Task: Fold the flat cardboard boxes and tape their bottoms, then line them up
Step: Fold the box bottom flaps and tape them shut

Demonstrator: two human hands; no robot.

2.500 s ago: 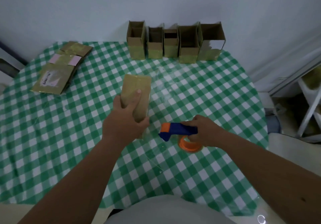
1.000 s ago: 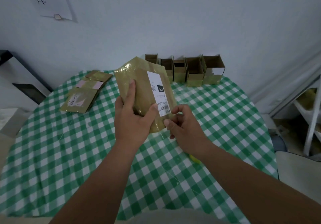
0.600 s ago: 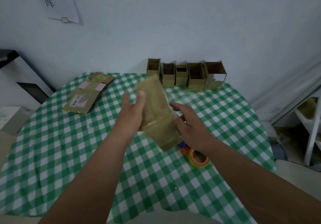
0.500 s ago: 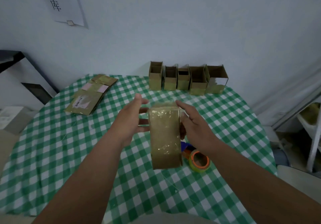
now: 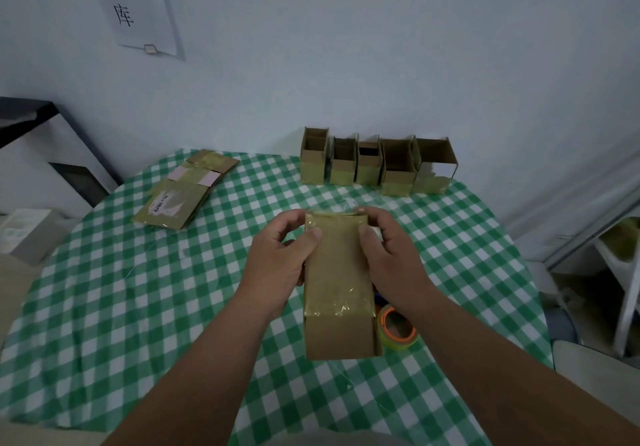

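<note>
I hold a folded brown cardboard box point(image 5: 337, 286) above the middle of the table, its taped end pointing away from me. My left hand point(image 5: 277, 265) grips its left side with the thumb on top. My right hand point(image 5: 391, 258) grips the right side the same way. An orange and blue tape dispenser point(image 5: 398, 328) lies on the table just right of the box, partly hidden by it. A row of several upright open boxes point(image 5: 374, 165) stands along the table's far edge. A stack of flat boxes point(image 5: 183, 192) lies at the far left.
The round table has a green and white checked cloth point(image 5: 138, 289). A paper sign point(image 5: 136, 5) hangs on the wall at upper left. A black stand point(image 5: 52, 134) is at the left and white furniture point(image 5: 620, 265) at the right.
The flat box has been lifted off the table, turned and opened into a box shape. My right hand left the tape dispenser on the table and now grips the box.
</note>
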